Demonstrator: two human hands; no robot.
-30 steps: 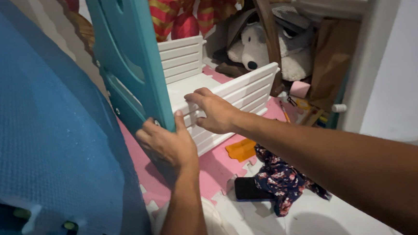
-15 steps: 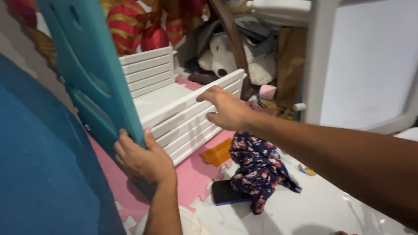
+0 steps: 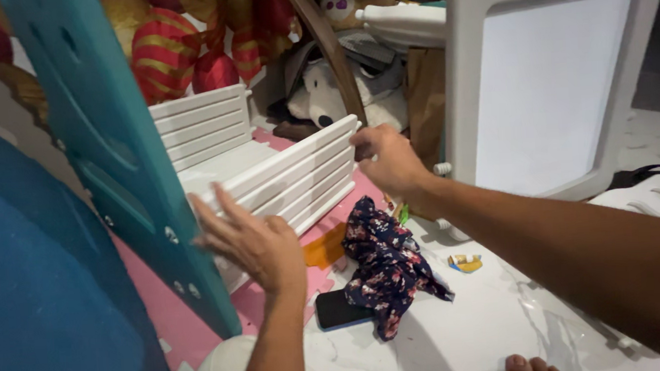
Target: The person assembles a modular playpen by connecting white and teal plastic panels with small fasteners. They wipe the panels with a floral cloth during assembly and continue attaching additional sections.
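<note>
Floor: white marble-look tile (image 3: 476,329), with pink foam mat (image 3: 162,310) laid under the furniture.
Left side: blue foam mat (image 3: 39,302) is stood upright, filling that edge.
Clutter: floral cloth (image 3: 384,258) is heaped over a dark phone (image 3: 336,311); an orange piece (image 3: 325,248) lies beside it.
Background: plush dog (image 3: 324,94) and red-gold lanterns (image 3: 165,54) are piled behind (tightly packed).
Obstruction: white framed panel (image 3: 553,80) is stood close at right.
White slatted bench (image 3: 268,166): fixed against teal panel (image 3: 106,146).
Left hand (image 3: 253,240): fingers spread, laid flat near the bench's front slats.
Right hand (image 3: 389,159): closed over the bench's far end.
</note>
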